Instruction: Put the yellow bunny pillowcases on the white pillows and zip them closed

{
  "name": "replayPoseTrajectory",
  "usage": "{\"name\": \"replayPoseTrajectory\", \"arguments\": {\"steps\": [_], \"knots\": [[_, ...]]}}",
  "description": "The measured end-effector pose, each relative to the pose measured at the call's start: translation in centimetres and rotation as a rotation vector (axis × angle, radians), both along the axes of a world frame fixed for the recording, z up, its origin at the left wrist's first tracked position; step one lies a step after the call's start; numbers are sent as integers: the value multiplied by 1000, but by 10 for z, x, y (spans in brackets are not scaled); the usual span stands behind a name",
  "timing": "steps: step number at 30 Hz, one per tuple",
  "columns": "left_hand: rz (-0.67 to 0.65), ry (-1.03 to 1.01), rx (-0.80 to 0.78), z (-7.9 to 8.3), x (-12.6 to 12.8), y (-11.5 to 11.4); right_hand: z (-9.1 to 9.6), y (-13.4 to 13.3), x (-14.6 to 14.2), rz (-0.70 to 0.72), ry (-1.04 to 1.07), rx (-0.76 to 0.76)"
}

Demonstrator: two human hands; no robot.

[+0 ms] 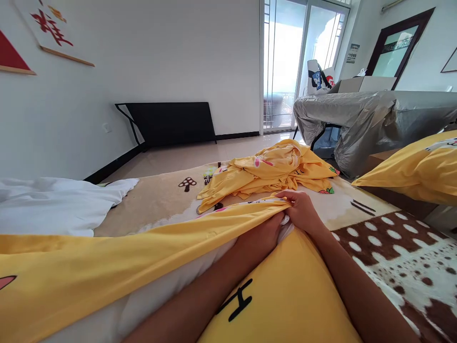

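Note:
A yellow pillowcase (pixel 160 243) with printed drawings stretches across the front, its open side gaping. White padding of a pillow (pixel 167 286) shows inside the opening. My left hand (pixel 266 231) reaches into the opening to the far corner. It is closed around bunched white pillow fabric, with its fingertips mostly hidden. Right beside it, my right hand (pixel 302 209) pinches the pillowcase's edge at that corner. The near yellow side, with a black letter H on it, lies between my forearms.
A crumpled yellow cloth (pixel 267 166) lies beyond my hands on a patterned blanket (pixel 157 195). White bedding (pixel 50 205) is at left, and a yellow pillow (pixel 417 166) at right. Farther back stand a folded black frame (pixel 171 124) and a table under silvery sheeting (pixel 371 114).

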State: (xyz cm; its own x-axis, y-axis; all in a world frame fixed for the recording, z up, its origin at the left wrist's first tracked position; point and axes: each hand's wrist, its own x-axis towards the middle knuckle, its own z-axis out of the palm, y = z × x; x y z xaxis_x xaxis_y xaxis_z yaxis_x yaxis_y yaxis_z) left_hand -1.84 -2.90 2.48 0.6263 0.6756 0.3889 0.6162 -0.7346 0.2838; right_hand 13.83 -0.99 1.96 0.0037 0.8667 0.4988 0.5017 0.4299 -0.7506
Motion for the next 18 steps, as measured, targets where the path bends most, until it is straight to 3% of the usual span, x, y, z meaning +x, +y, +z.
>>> {"name": "replayPoseTrajectory", "arguments": {"steps": [4, 8, 14, 18], "knots": [[-39, -22, -34, 6, 1, 2, 2, -2, -2, 29, 10, 37], [-19, -78, -122, 0, 0, 8, 1, -3, -3, 33, 32, 52], [143, -354, -370, -12, 1, 15, -2, 0, -3, 49, 110, -12], [79, -559, -553, -11, 9, 21, -4, 3, -3, 66, 120, -14]]}}
